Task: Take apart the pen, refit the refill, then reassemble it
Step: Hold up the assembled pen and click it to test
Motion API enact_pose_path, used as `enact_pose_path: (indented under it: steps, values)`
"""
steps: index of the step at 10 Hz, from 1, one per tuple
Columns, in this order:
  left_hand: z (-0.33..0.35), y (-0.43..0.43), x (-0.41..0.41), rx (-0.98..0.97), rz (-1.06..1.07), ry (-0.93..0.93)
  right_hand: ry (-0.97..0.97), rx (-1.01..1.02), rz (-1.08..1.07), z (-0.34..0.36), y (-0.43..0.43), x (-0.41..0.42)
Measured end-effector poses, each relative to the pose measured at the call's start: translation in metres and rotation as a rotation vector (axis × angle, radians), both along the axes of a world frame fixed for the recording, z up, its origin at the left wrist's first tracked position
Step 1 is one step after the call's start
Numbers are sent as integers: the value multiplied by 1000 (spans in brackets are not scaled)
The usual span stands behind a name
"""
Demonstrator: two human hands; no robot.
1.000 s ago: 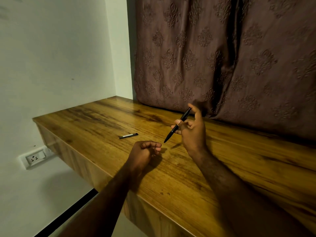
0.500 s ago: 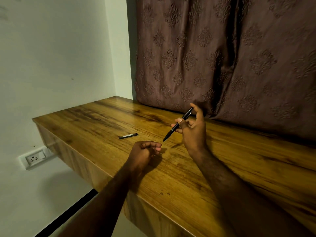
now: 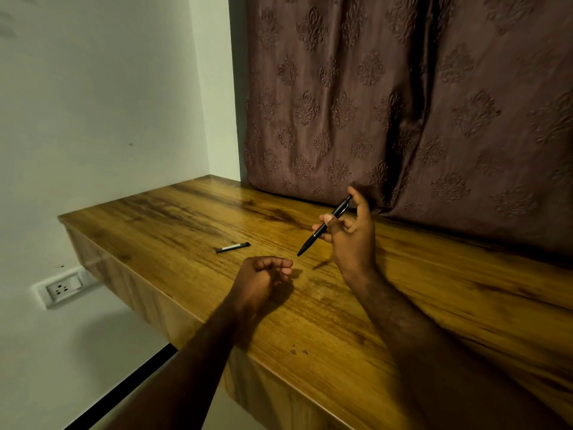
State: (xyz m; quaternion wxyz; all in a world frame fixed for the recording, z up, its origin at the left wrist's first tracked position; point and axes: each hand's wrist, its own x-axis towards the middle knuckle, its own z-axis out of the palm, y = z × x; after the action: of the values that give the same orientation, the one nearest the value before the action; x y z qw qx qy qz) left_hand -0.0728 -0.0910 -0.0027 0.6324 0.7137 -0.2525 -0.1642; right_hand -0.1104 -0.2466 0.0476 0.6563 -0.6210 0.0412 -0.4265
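Note:
A black pen [image 3: 322, 228] is held in my right hand [image 3: 352, 240] above the wooden desk [image 3: 418, 299], its tip pointing down and to the left, its clip end up by my thumb. My left hand [image 3: 263, 274] rests on the desk just below the pen's tip, fingers curled in loosely; nothing shows inside it. A short black piece with a pale label [image 3: 232, 247] lies flat on the desk to the left of both hands, apart from them.
A brown patterned curtain [image 3: 403, 103] hangs behind the desk's far edge. A white wall [image 3: 93, 103] stands on the left, with a socket plate [image 3: 62, 288] below the desk. The desk's front edge runs diagonally under my forearms.
The pen has shifted slightly in my right hand's fingers, with its upper end a touch higher. My left hand and the piece on the desk have not moved.

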Motion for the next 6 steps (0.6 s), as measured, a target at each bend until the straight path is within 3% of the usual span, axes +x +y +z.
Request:
enact_pose_path:
  steps: [1, 2, 4, 6]
  values:
    - [1, 0, 1, -31, -11, 70, 5, -32, -2, -2, 0, 0]
    - [0, 3, 3, -134, 131, 42, 15, -45, 1, -2, 1, 1]
    - [-6, 4, 8, -98, 151, 11, 25, -79, -17, -2, 3, -1]
    - [-5, 4, 7, 68, 68, -154, 14, -106, -33, -1, 6, -1]
